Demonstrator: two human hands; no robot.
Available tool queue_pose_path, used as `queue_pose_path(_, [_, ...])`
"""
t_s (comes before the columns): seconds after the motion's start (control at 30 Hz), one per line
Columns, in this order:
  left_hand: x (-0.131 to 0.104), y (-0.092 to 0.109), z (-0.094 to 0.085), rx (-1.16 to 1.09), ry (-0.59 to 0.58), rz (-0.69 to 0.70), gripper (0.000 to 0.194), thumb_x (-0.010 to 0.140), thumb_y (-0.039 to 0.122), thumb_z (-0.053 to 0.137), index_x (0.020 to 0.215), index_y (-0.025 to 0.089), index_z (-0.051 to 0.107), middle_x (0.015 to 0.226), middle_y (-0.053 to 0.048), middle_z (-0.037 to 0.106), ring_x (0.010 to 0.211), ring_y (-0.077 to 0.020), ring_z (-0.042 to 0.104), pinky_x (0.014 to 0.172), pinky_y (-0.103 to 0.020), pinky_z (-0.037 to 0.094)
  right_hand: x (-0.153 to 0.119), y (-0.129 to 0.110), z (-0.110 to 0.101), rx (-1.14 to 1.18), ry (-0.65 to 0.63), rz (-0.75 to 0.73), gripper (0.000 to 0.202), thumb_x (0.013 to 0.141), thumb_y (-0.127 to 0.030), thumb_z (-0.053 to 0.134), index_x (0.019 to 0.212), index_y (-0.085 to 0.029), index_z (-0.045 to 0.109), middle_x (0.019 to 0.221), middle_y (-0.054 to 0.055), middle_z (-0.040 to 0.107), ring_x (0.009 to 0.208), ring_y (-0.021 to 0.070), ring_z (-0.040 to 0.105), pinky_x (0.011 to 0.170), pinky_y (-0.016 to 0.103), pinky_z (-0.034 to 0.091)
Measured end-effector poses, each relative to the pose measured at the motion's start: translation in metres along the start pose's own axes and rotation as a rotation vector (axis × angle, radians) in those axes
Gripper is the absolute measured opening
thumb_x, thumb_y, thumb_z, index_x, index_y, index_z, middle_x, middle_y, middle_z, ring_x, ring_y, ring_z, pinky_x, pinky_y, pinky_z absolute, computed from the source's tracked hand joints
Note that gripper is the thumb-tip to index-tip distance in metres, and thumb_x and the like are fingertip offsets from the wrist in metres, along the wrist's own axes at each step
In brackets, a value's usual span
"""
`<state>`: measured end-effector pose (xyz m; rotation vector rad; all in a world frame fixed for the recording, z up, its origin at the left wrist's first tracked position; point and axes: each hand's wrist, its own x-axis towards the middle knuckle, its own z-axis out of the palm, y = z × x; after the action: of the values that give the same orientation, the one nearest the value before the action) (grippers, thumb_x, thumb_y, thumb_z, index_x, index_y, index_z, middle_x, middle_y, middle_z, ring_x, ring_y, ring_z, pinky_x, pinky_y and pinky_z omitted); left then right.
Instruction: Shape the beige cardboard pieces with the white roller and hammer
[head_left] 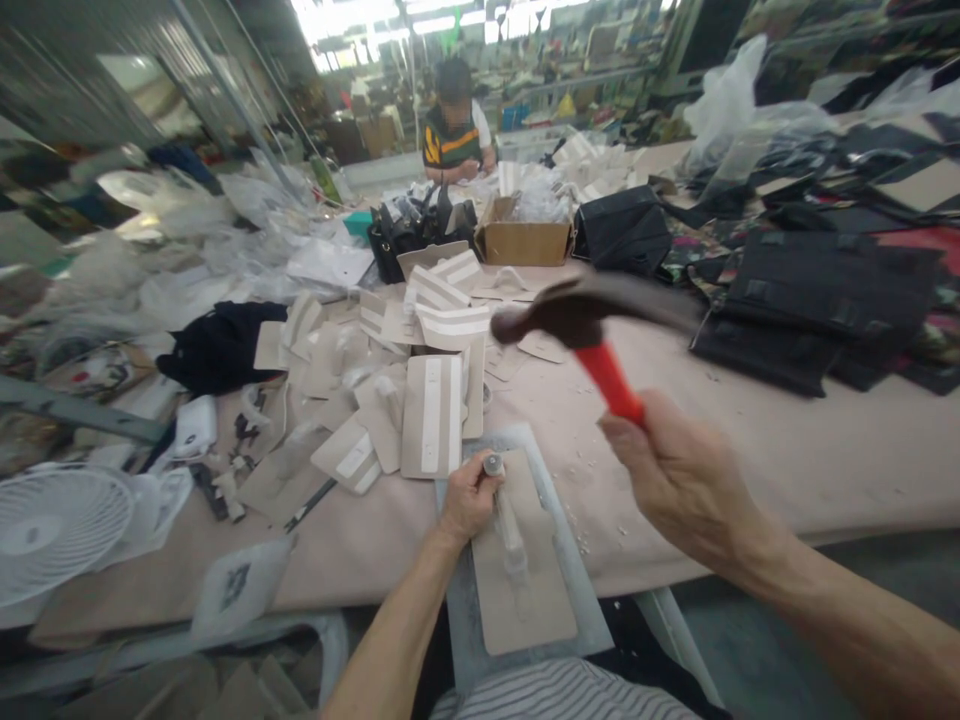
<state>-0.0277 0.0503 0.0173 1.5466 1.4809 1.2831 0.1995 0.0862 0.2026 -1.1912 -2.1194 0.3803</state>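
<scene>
Hammer [585, 322] up in the air, its red handle gripped in the right hand [679, 475], the head blurred and pointing away from the arm, well above the surface [645, 480]. The left hand [469, 500] is down low, fingers pinched round a small metal tool [493, 464] whose round top faces up; I can't make out its lower end. That hand is at the far end of a beige panel [525, 615], which lies flat on a grey slab [461, 620] at the near edge, close to the person's striped top [562, 690]. A strap in clear wrapping [513, 545] runs lengthwise along the panel.

Just beyond the slab, more beige pieces [433, 420] are heaped loosely, some with white strips across them. Small white bits [589, 470] are scattered to the slab's right. Off to the left are a dark cloth [217, 345] and a white fan [56, 530]; over on the right, black panels [817, 300] are piled up. Farther back is an open cardboard box [525, 243], with another person [456, 130] beyond it.
</scene>
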Motion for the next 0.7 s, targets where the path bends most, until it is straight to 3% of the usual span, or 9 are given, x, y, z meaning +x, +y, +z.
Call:
queue_pose_path(0.07, [0.0, 0.001, 0.0, -0.016, 0.002, -0.006, 0.015, 0.084, 0.019, 0.059, 0.093, 0.022, 0.069, 0.082, -0.001, 0.068, 0.076, -0.017, 0.062, 0.072, -0.026, 0.047, -0.003, -0.004, 0.003, 0.045, 0.112, 0.091, 0.032, 0.102, -0.049, 0.03, 0.083, -0.026, 0.042, 0.059, 0.0, 0.049, 0.049, 0.0149, 0.042, 0.051, 0.029, 0.032])
queue_pose_path(0.1, [0.0, 0.0, 0.0, -0.021, 0.006, -0.013, 0.015, 0.083, 0.019, 0.06, 0.093, 0.022, 0.07, 0.082, -0.001, 0.068, 0.076, -0.0173, 0.062, 0.072, -0.026, 0.047, -0.009, -0.001, 0.01, 0.037, 0.051, 0.117, 0.032, 0.102, -0.049, 0.03, 0.083, -0.026, 0.042, 0.06, 0.001, 0.05, 0.05, 0.0152, 0.042, 0.052, 0.029, 0.032])
queue_pose_path(0.23, [-0.001, -0.002, 0.002, -0.053, 0.018, -0.055, 0.018, 0.082, 0.019, 0.063, 0.096, 0.022, 0.073, 0.079, -0.001, 0.07, 0.07, -0.0178, 0.062, 0.068, -0.027, 0.048, -0.035, 0.028, 0.042, -0.157, -0.535, 0.114, 0.021, 0.097, -0.037, 0.039, 0.084, -0.023, 0.049, 0.058, 0.002, 0.055, 0.048, 0.0138, 0.039, 0.051, 0.03, 0.021])
queue_pose_path(0.3, [-0.001, -0.002, 0.002, -0.06, 0.022, -0.063, 0.021, 0.08, 0.019, 0.064, 0.099, 0.023, 0.073, 0.081, -0.001, 0.071, 0.07, -0.018, 0.062, 0.069, -0.027, 0.048, -0.041, 0.044, 0.048, -0.262, -0.63, 0.106, 0.018, 0.099, -0.032, 0.04, 0.093, -0.021, 0.053, 0.063, 0.004, 0.059, 0.049, 0.0141, 0.042, 0.053, 0.031, 0.017])
queue_pose_path(0.47, [-0.001, -0.002, 0.001, -0.038, -0.002, -0.049, 0.015, 0.083, 0.02, 0.062, 0.095, 0.022, 0.072, 0.083, -0.001, 0.069, 0.076, -0.0174, 0.062, 0.073, -0.026, 0.048, -0.041, 0.081, 0.051, -0.376, -0.654, 0.225, 0.022, 0.104, -0.033, 0.039, 0.1, -0.018, 0.054, 0.071, 0.007, 0.064, 0.059, 0.0172, 0.053, 0.057, 0.031, 0.023])
queue_pose_path(0.57, [-0.001, -0.002, 0.0, -0.046, -0.007, -0.051, 0.014, 0.084, 0.021, 0.063, 0.096, 0.021, 0.071, 0.083, 0.0, 0.068, 0.076, -0.0166, 0.062, 0.072, -0.026, 0.048, -0.043, 0.1, 0.064, -0.45, -0.672, 0.33, 0.026, 0.106, -0.03, 0.034, 0.107, -0.014, 0.056, 0.082, 0.012, 0.068, 0.066, 0.0213, 0.058, 0.06, 0.031, 0.03])
queue_pose_path(0.63, [-0.001, -0.002, 0.0, -0.062, 0.003, -0.057, 0.013, 0.083, 0.022, 0.065, 0.095, 0.021, 0.071, 0.082, 0.0, 0.068, 0.075, -0.0161, 0.062, 0.072, -0.025, 0.048, -0.047, 0.102, 0.074, -0.511, -0.574, 0.255, 0.027, 0.103, -0.022, 0.036, 0.117, -0.01, 0.055, 0.103, 0.019, 0.068, 0.083, 0.0261, 0.062, 0.068, 0.034, 0.038])
queue_pose_path(0.7, [-0.001, -0.001, 0.0, -0.081, 0.014, -0.063, 0.011, 0.082, 0.022, 0.066, 0.092, 0.02, 0.071, 0.081, 0.0, 0.068, 0.075, -0.0156, 0.062, 0.072, -0.025, 0.048, -0.051, 0.089, 0.083, -0.487, -0.428, 0.032, 0.038, 0.096, -0.012, 0.04, 0.133, -0.008, 0.05, 0.128, 0.023, 0.058, 0.107, 0.0309, 0.058, 0.084, 0.04, 0.042])
